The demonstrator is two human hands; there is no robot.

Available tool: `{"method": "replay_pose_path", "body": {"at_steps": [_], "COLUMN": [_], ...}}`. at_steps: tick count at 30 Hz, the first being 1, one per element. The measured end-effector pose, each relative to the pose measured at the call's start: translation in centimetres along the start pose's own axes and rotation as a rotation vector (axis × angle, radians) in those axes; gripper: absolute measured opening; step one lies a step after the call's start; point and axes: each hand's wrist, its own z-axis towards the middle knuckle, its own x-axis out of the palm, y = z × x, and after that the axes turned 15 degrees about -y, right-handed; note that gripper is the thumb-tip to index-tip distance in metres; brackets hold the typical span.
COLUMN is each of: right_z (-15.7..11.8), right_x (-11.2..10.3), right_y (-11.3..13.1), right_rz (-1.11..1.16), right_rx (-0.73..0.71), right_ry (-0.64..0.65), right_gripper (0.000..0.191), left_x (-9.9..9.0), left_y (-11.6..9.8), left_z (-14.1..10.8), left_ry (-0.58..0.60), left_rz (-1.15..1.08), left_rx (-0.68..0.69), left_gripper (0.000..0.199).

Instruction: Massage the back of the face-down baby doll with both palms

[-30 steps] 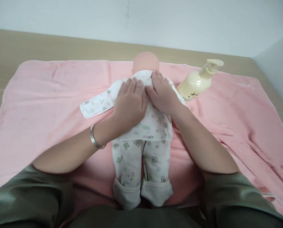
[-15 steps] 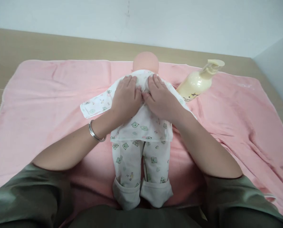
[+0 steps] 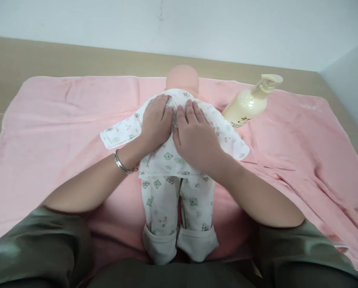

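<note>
A baby doll [image 3: 182, 77] lies face down, its bald head pointing away from me. It wears a white long-sleeved top [image 3: 163, 162] and matching trousers [image 3: 194, 200] printed with green bears, the trouser ends folded over. My left hand [image 3: 157, 122] rests flat on the left side of the doll's upper back, fingers stretched out. On the right side of the back lies my right hand [image 3: 196, 136], palm down and a little nearer to me, its fingers extended. Neither hand grips anything. The doll's face and hands are hidden.
A pink blanket [image 3: 61, 120] with some creases lies under the doll on a wooden surface [image 3: 77, 52]. Right of the doll, a cream pump bottle [image 3: 246, 105] stands tilted in view. A white wall [image 3: 227, 32] rises behind.
My right hand has slid down the doll's back towards me and slightly left, showing more of the right shoulder and sleeve. My left hand has shifted only a little left.
</note>
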Motion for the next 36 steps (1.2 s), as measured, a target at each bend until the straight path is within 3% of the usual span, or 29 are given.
{"method": "replay_pose_path", "body": {"at_steps": [5, 8, 13, 19, 22, 29, 32, 36], "right_z": [2.7, 3.4, 3.2, 4.1, 3.7, -0.6, -0.4, 2.2], "right_x": [1.3, 1.8, 1.3, 0.6, 0.7, 0.1, -0.1, 0.4], "right_y": [-3.5, -4.2, -4.1, -6.3, -5.3, 0.6, 0.0, -2.9], "right_rz": [0.138, 0.142, 0.112, 0.176, 0.12, -0.078, -0.04, 0.09], "right_rx": [0.093, 0.125, 0.101, -0.022, 0.016, 0.047, 0.032, 0.097], "right_ry": [-0.001, -0.022, 0.0, 0.089, 0.053, -0.045, -0.034, 0.017], "right_gripper": [0.071, 0.076, 0.077, 0.078, 0.075, 0.066, 0.063, 0.067], "left_x": [0.1, 0.3, 0.1, -0.9, -1.0, -0.2, -0.6, -1.2], "left_y": [0.0, 0.2, -0.3, -1.7, -1.2, 0.7, -0.1, -1.7], "left_z": [-0.6, -0.5, -0.5, -1.4, -1.1, 1.1, 0.3, -1.6], "left_ry": [-0.035, -0.045, -0.023, 0.077, 0.131, 0.125, 0.126, 0.139], "left_rz": [-0.002, 0.004, 0.013, 0.03, 0.035, -0.009, 0.039, 0.016], "left_rx": [0.048, 0.059, 0.039, 0.087, 0.107, 0.043, 0.051, 0.092], "left_gripper": [0.049, 0.049, 0.051, 0.055, 0.058, 0.056, 0.059, 0.057]}}
